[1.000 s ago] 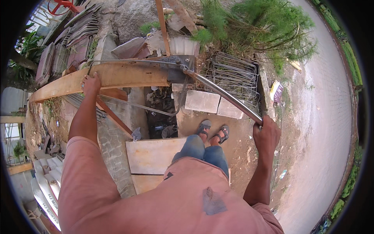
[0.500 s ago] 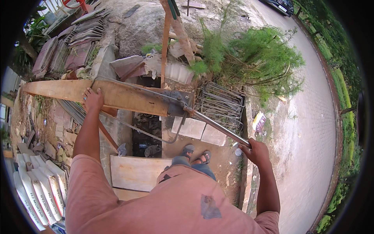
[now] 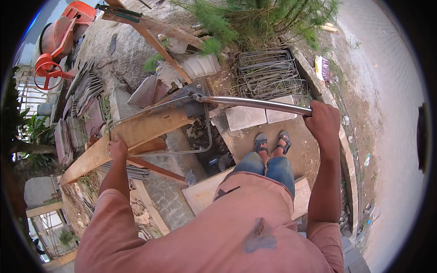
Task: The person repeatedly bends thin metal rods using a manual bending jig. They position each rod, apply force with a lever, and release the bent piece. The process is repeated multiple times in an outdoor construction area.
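Observation:
A long wooden plank slants across in front of me, with a dark metal plate at its right end. A thin steel rod, bent into a long loop, runs along the plank and hangs past its near edge. At the plank's left part my left hand is closed around the rod's end and rests against the wood. My right hand grips the outer end of a shiny metal pipe handle. The handle's inner end meets the rod at the plate.
Bent steel frames lie stacked beyond pale slabs. An open pit lies below the plank, near my sandalled feet. An orange concrete mixer, stacked tiles and a feathery green bush stand farther off.
The whole view has turned, so the plank now rises to the right and the handle lies nearly level. Both hands keep their hold; the handle's angle to the plank looks wider.

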### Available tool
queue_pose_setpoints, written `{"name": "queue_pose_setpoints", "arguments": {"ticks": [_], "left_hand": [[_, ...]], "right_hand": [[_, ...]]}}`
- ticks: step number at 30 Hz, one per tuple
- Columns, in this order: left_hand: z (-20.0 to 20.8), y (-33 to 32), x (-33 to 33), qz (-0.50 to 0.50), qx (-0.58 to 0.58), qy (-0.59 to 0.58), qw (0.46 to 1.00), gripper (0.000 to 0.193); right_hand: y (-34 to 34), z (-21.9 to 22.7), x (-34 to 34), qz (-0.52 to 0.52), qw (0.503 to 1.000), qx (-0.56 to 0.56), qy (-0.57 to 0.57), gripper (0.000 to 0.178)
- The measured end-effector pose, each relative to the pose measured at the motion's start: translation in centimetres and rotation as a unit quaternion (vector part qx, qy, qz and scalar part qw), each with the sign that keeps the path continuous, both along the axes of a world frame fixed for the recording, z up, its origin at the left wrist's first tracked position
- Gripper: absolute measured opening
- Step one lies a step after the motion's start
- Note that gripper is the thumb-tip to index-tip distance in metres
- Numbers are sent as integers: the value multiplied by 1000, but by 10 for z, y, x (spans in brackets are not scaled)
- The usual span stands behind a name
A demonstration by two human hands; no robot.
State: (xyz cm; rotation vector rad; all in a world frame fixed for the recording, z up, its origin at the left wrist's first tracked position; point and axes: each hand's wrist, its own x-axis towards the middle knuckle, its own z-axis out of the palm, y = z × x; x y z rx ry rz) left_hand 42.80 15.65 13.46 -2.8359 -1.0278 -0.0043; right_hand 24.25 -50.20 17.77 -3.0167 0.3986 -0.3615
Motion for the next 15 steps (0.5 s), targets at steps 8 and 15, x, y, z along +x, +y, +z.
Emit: {"name": "queue_pose_setpoints", "arguments": {"ticks": [8, 15], "left_hand": [[-2, 2, 6, -5, 16, -6, 1000, 75], [-14, -1, -12, 1, 33, -6, 999, 71]], "right_hand": [[44, 12, -41, -83, 992, 71, 60, 7], [8, -3, -27, -15, 981, 89, 170, 18]]}}
